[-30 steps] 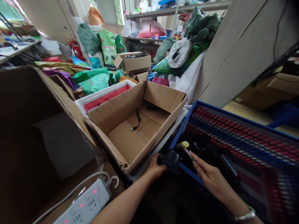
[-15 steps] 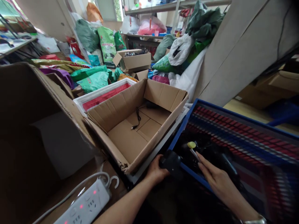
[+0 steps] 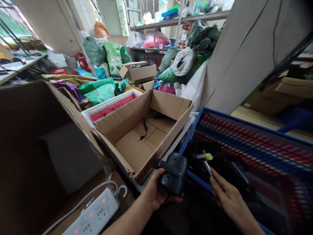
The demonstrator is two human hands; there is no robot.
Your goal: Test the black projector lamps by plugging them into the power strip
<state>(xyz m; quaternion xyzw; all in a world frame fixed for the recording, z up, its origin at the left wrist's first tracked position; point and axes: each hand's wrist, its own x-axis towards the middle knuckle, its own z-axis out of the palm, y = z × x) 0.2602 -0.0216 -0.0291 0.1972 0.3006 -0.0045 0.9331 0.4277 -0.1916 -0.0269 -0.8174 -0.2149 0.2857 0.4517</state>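
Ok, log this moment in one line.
left hand: holds black device | right hand: holds hammer, near blue basket | cardboard box: black cable inside

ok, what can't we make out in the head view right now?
All in the head view:
Black part: the side in the palm, covered by the left hand.
Yellow-tipped tool: handle end, covered by the right hand.
Dark items in the blue basket: too dark to tell apart.
Power strip: near end, cut off by the bottom edge.

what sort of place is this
Likely a small workshop or sorting area: a dark part in the left hand, an open cardboard box holding a black cable, and stuffed sacks heaped near cluttered shelves.
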